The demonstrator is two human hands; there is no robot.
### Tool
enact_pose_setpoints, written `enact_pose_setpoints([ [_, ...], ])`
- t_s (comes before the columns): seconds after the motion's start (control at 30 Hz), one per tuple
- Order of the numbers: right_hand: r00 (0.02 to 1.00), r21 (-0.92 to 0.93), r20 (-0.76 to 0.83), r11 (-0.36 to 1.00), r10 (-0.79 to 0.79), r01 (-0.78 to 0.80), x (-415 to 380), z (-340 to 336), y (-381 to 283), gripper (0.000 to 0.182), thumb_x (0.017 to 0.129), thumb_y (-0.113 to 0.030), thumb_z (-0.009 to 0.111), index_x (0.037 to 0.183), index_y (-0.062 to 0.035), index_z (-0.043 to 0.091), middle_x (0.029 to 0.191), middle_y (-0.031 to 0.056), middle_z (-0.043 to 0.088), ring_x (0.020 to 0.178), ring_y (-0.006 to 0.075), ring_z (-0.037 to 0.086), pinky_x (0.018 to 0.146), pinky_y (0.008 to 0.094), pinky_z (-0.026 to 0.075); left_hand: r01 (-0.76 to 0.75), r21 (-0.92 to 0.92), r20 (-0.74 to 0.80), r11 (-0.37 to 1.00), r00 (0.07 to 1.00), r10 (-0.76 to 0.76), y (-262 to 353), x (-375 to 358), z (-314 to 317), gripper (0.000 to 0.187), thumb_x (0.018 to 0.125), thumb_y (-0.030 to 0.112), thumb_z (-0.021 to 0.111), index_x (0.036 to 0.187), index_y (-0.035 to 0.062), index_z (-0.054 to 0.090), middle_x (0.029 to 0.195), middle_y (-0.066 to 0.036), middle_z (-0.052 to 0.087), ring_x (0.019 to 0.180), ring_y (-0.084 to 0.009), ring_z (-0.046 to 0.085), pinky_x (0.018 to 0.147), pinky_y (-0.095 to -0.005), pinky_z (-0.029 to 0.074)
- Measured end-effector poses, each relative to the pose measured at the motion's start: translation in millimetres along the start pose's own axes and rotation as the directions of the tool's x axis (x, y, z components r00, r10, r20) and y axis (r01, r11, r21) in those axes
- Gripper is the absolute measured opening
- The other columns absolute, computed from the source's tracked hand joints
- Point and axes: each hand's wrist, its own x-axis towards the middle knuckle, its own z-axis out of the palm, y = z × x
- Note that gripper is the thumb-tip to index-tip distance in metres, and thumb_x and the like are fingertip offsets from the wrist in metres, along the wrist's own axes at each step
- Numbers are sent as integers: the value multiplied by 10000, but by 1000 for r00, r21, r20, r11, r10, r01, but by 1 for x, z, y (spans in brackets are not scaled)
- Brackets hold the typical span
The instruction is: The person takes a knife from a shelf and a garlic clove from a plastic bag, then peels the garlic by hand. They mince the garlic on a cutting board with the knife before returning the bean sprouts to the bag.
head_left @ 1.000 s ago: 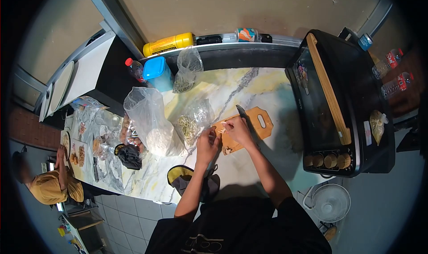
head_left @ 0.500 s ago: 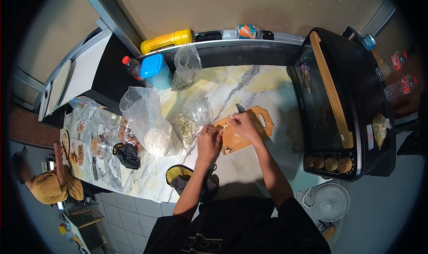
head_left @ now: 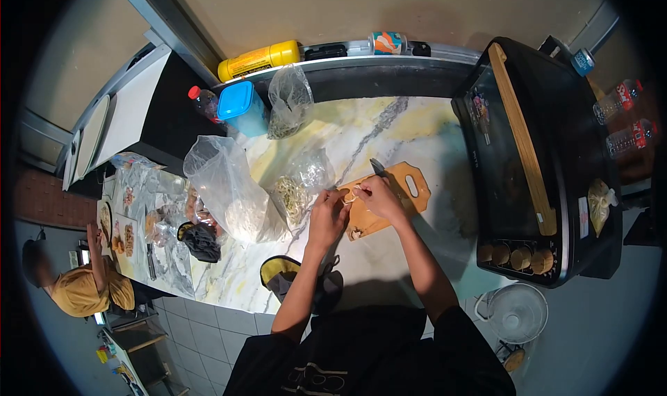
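Observation:
On an orange cutting board [head_left: 410, 205] with a cut-out handle, both my hands meet over a few pale bean sprouts [head_left: 349, 196]. My left hand [head_left: 328, 219] is at the board's left edge, its fingertips pinched around the sprouts. From the other side my right hand [head_left: 381, 199] pinches the same pale strands. A dark knife [head_left: 377, 167] lies at the board's far edge, partly hidden by my right hand. Small brownish scraps [head_left: 357, 234] sit on the board's near left corner. Left of my hands, an open clear bag of bean sprouts [head_left: 290, 196] rests on the marble-patterned table.
A large plastic bag [head_left: 240, 201] with white contents stands farther left, beside a dark cap-like item [head_left: 201, 240]. A blue-lidded tub [head_left: 242, 111] is at the back. A black oven [head_left: 535, 174] stands right. Another person [head_left: 87, 285] works at the far left.
My right hand has shifted slightly toward my left, and the fingertips are closer together over the sprouts. The camera view has moved slightly.

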Motion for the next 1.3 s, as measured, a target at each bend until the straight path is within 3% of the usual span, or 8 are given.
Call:
enact_pose_setpoints([
  [0.07, 997, -60, 45, 996, 68, -65, 0, -8, -12, 287, 889, -213, 654, 772, 48, 627, 723, 232, 616, 698, 406, 562, 658, 466, 435, 12, 5, 17, 1000, 1000, -12, -1, 2, 2, 334, 787, 44, 711, 1115, 61, 652, 918, -164, 581, 839, -349, 629, 748, -414, 492],
  [0.17, 998, -121, -52, 992, -47, 40, -2, 2, -2, 265, 910, -195, 622, 781, 37, 634, 761, 256, 612, 759, 447, 571, 684, 480, 444, -13, -32, -8, 999, 1000, 12, -3, 0, 3, 335, 781, 31, 709, 1111, 65, 655, 933, -168, 597, 862, -356, 633, 754, -418, 494],
  [0.6, 987, -105, 163, 994, -16, 33, -5, -19, -12, 270, 872, -214, 658, 755, 28, 631, 699, 244, 584, 709, 427, 586, 628, 472, 446, 34, -19, -41, 999, 999, -35, -4, -1, 10, 318, 760, 37, 750, 1058, 10, 643, 889, -157, 645, 805, -288, 662, 738, -375, 507],
  [0.77, 998, 91, -6, 994, -56, 56, -8, -24, -11, 325, 900, -189, 630, 717, 57, 523, 598, 234, 458, 531, 372, 417, 523, 428, 355, 44, 6, -28, 999, 999, -44, 1, -3, 8, 372, 747, 52, 766, 1088, 5, 627, 885, -151, 651, 787, -265, 657, 737, -363, 507],
  [0.9, 991, 30, -135, 999, -25, 29, -19, -32, -9, 338, 913, -191, 618, 710, 58, 512, 587, 226, 448, 521, 360, 379, 520, 428, 351, 24, 20, -23, 1000, 999, -24, 7, -3, 7, 406, 737, 86, 779, 1104, 11, 622, 880, -142, 654, 785, -259, 654, 735, -356, 507],
  [1.0, 993, 31, -120, 1000, 5, -1, -36, -38, -8, 335, 916, -188, 617, 710, 55, 515, 585, 225, 454, 515, 372, 396, 519, 428, 353, 22, 28, -49, 999, 999, -21, 16, -2, 6, 405, 748, 140, 782, 1100, 12, 628, 884, -137, 660, 780, -254, 654, 727, -352, 507],
  [1.07, 999, -37, -13, 999, 33, -34, -46, -41, -7, 274, 925, -205, 589, 788, 31, 617, 652, 228, 565, 661, 427, 566, 616, 460, 444, 19, 30, -78, 999, 997, -17, 16, -1, 10, 402, 755, 170, 784, 1092, 11, 633, 885, -134, 664, 775, -251, 654, 719, -351, 508],
  [1.3, 997, -120, -70, 993, -15, 6, -50, -36, 2, 242, 915, -179, 591, 801, 28, 640, 730, 211, 622, 714, 406, 616, 658, 469, 467, 4, 95, -162, 995, 987, 11, -5, 8, 20, 273, 815, 177, 732, 1032, 35, 646, 826, -141, 635, 706, -300, 645, 637, -392, 496],
])
